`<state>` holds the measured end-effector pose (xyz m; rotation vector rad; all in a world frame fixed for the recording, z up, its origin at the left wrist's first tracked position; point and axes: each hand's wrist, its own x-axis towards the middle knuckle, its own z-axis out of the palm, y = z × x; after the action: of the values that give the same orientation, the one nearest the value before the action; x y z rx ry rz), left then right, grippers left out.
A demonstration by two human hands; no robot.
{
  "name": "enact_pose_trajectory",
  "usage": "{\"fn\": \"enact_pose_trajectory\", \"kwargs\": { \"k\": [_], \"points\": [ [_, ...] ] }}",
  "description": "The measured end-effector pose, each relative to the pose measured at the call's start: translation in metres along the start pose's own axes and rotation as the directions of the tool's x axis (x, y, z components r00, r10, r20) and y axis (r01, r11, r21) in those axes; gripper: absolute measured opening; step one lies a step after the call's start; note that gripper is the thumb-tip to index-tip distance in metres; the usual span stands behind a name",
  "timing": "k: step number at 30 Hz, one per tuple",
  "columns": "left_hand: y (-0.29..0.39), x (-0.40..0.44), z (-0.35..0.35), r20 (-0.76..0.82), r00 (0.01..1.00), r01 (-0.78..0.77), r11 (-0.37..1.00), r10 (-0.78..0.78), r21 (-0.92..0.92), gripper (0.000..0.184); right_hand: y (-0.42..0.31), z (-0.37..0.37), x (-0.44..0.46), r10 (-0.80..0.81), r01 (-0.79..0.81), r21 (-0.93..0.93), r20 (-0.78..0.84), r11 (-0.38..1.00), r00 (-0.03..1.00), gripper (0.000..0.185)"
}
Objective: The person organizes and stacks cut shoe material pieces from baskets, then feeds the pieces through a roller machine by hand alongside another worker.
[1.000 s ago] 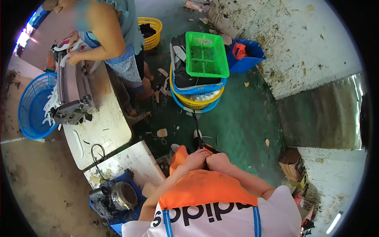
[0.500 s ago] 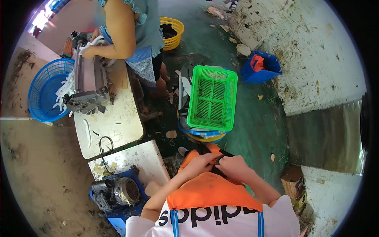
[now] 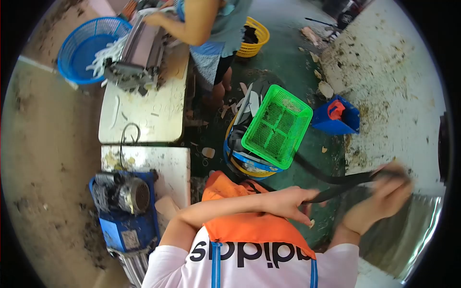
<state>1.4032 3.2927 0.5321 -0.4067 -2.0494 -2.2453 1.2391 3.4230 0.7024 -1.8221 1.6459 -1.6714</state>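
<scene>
A long black strap (image 3: pixel 338 188) stretches to the right of my orange apron (image 3: pixel 259 225). My right hand (image 3: pixel 377 204), smeared by motion, is closed on it far out to the right. Across my body reaches my left hand (image 3: pixel 290 202), with the strap passing loosely between its thumb and fingers. A second stretch of strap loops from my right hand back toward the green basket (image 3: pixel 278 127). That basket rests tilted on a round tub (image 3: pixel 235 161) holding dark and grey pieces, just ahead of me.
At left, a co-worker (image 3: pixel 201 29) handles white strips at a roller machine (image 3: pixel 137 57) on a table. Nearby are a blue basket (image 3: pixel 72 57), a blue motor unit (image 3: pixel 127 211), a yellow basket (image 3: pixel 259 41) and a blue bin (image 3: pixel 336 117). Scraps litter the green floor.
My hands were together at my waist; both have swung right, the right one much farther, drawing the black strap out. The view has turned, and the surroundings have shifted in it.
</scene>
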Motion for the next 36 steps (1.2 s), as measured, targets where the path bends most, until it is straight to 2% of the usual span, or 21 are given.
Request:
{"fn": "enact_pose_trajectory", "kwargs": {
  "k": [2, 3, 6, 7, 8, 10, 12, 13, 14, 16, 17, 19, 21, 23, 24, 26, 28, 29, 31, 33, 36],
  "points": [
    [-0.032, -0.005, -0.006, 0.29, 0.872, 0.398, 0.916, -0.395, 0.051, 0.032, 0.005, -0.086, 0.011, -0.133, 0.062, -0.205, -0.349, 0.977, 0.928, 0.017],
    [-0.088, -0.032, -0.007, 0.042, 0.963, 0.252, 0.948, -0.265, 0.194, 0.025, 0.008, -0.142, 0.02, -0.244, 0.041, -0.366, -0.527, 0.93, 0.814, 0.018],
    [-0.183, -0.128, -0.057, -0.413, 0.67, 0.66, 0.75, -0.617, -0.05, 0.031, 0.02, -0.302, 0.045, -0.556, -0.209, -0.663, -0.728, 0.719, 0.401, 0.023],
    [-0.179, -0.143, -0.069, -0.537, 0.431, 0.739, 0.625, -0.725, -0.251, 0.034, 0.041, -0.322, 0.047, -0.524, -0.273, -0.645, -0.75, 0.714, 0.403, 0.025],
    [-0.159, -0.133, -0.068, -0.559, 0.513, 0.601, 0.738, -0.651, -0.308, 0.035, 0.087, -0.28, 0.03, -0.272, -0.389, -0.555, -0.767, 0.735, 0.581, 0.022],
    [-0.086, -0.089, -0.043, -0.583, 0.691, 0.364, 0.902, -0.428, -0.232, 0.036, 0.178, -0.185, 0.0, 0.314, -0.632, -0.534, -0.569, 0.562, 0.76, 0.028],
    [-0.014, -0.062, -0.03, -0.556, 0.815, 0.147, 0.986, -0.162, -0.072, 0.036, 0.195, 0.053, -0.044, 0.611, -0.17, -0.958, 0.007, 0.231, 0.791, 0.02],
    [0.013, -0.059, -0.031, -0.554, 0.832, 0.023, 0.999, -0.037, -0.032, 0.035, 0.201, 0.127, -0.064, 0.691, -0.191, -0.792, 0.354, 0.58, 0.631, 0.02],
    [0.041, -0.071, -0.04, -0.651, 0.757, 0.093, 0.996, -0.06, 0.016, 0.033, 0.192, 0.175, -0.081, 0.623, -0.509, -0.416, 0.698, 0.754, 0.352, 0.02],
    [0.062, -0.122, -0.072, -0.859, 0.447, 0.077, 0.946, 0.249, 0.314, 0.027, 0.165, 0.226, -0.105, 0.327, -0.88, -0.142, 0.945, 0.453, 0.016, 0.021],
    [0.078, -0.152, -0.079, -0.964, 0.231, 0.083, 0.985, 0.128, 0.151, 0.024, 0.162, 0.227, -0.11, 0.28, -0.934, -0.1, 0.96, 0.342, -0.001, 0.022],
    [0.082, -0.215, -0.089, -0.832, -0.16, 0.699, 0.656, 0.532, 0.284, 0.018, 0.181, 0.224, -0.118, 0.281, -0.941, 0.01, 0.953, 0.34, 0.111, 0.023],
    [0.081, -0.271, -0.092, -0.703, -0.514, 0.409, 0.861, 0.491, 0.302, 0.012, 0.18, 0.232, -0.103, 0.316, -0.863, -0.078, 0.944, 0.499, 0.098, 0.025],
    [0.071, -0.269, -0.079, -0.827, -0.457, 0.354, 0.92, 0.329, 0.17, 0.015, 0.156, 0.242, -0.072, 0.431, -0.588, -0.355, 0.902, 0.727, -0.011, 0.029],
    [0.062, -0.266, -0.072, -0.885, -0.407, 0.319, 0.943, 0.228, 0.096, 0.017, 0.155, 0.256, -0.075, 0.438, -0.451, -0.351, 0.893, 0.821, 0.103, 0.028],
    [0.015, -0.264, -0.06, -0.96, 0.276, 0.347, 0.936, -0.05, 0.051, 0.063, 0.132, 0.293, -0.063, 0.194, -0.221, -0.129, 0.934, 0.967, 0.3, 0.024],
    [-0.046, -0.249, -0.035, -0.713, 0.684, 0.05, 0.985, -0.153, -0.163, 0.093, 0.112, 0.322, -0.043, 0.01, -0.288, 0.086, 0.948, 0.954, 0.317, 0.023],
    [-0.041, -0.24, -0.021, -0.713, 0.69, -0.183, 0.922, -0.127, -0.341, 0.092, 0.099, 0.33, -0.03, 0.047, -0.412, 0.093, 0.948, 0.907, 0.316, 0.021],
    [-0.052, -0.26, -0.013, -0.505, 0.73, 0.146, 0.827, -0.46, -0.543, 0.065, 0.093, 0.342, -0.012, 0.106, -0.535, 0.063, 0.954, 0.843, 0.28, 0.017],
    [-0.015, -0.256, -0.018, -0.767, 0.52, -0.16, 0.84, -0.375, -0.519, 0.05, 0.095, 0.353, -0.004, 0.047, -0.41, 0.083, 0.954, 0.908, 0.296, 0.014],
    [-0.009, -0.277, -0.011, -0.907, 0.205, -0.04, 0.922, -0.369, -0.384, 0.029, 0.092, 0.376, 0.014, -0.1, -0.164, 0.188, 0.895, 0.968, 0.434, 0.015]
  ]
}}
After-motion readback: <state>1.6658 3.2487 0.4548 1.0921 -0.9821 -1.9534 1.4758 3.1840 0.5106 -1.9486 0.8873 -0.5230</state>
